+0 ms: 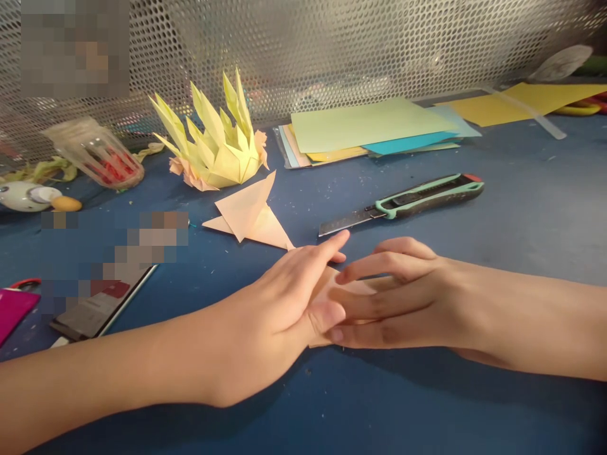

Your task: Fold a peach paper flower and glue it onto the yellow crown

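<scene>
A folded piece of peach paper (pixel 327 287) lies low over the blue table between my two hands, which cover most of it. My left hand (pixel 296 291) holds it from the left, thumb on its near part and index finger stretched past its far side. From the right, the bent fingers of my right hand (pixel 403 294) press on the same paper; the right thumb is hidden. Just beyond my left hand is a pointed peach origami piece (pixel 253 218). A utility knife (pixel 408 199) with its blade out lies behind my fingers, blade pointing left.
A yellow-green origami lotus (pixel 222 148) stands at the back, near a stack of coloured paper (pixel 360 126). Yellow sheets (pixel 516 104) lie at back right. On the left are a tilted clear jar (pixel 97 155), a duck-like figure (pixel 31 196) and a phone (pixel 102 309). Perforated metal (pixel 322 50) borders the back.
</scene>
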Available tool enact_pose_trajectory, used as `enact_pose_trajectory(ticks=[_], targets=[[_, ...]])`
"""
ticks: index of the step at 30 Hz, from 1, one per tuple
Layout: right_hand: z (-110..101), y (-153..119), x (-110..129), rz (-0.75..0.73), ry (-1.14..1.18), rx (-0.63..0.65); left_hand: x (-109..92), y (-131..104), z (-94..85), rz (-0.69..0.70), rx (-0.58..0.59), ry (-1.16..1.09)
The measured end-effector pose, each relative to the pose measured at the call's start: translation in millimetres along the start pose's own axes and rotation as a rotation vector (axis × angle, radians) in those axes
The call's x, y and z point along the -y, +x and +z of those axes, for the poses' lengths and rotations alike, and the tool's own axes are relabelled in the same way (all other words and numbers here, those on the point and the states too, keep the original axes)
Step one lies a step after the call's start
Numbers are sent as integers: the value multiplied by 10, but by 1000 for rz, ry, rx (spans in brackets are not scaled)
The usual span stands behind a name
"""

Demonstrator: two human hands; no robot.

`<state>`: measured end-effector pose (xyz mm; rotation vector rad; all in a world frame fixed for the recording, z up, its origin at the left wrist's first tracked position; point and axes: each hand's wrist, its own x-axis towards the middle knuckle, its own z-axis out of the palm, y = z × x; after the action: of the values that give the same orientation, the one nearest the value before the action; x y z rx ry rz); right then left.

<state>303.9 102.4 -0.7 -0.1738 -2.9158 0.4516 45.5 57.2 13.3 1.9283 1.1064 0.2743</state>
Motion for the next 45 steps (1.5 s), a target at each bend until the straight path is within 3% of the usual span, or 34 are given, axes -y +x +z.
enact_pose_trajectory(ticks=[6, 12, 16, 21, 25, 27, 31, 38, 45], targets=[[8, 32, -23, -59, 49, 45, 11, 26, -29, -70, 37, 19], [0, 86, -25, -63, 204, 83, -41, 10, -101, 123, 169, 205], [-76, 130, 22, -15, 234, 154, 8, -30, -39, 113, 74, 116], [-19, 142, 139, 172, 282, -30, 89, -41, -15, 58, 37, 9], [121, 151, 207, 100, 110, -152, 121, -8, -100, 95, 108, -1], [150, 158, 207, 56, 73, -149, 129, -5, -124, 110, 146, 3], [131, 171, 180, 20, 98, -105, 121, -24, -88, 81, 91, -25], [192, 111, 196, 49, 25, -104, 72, -14, -109, 20, 124, -31], [131, 132, 173, 63, 113, -95, 9, 14, -185, 192, 233, 214]])
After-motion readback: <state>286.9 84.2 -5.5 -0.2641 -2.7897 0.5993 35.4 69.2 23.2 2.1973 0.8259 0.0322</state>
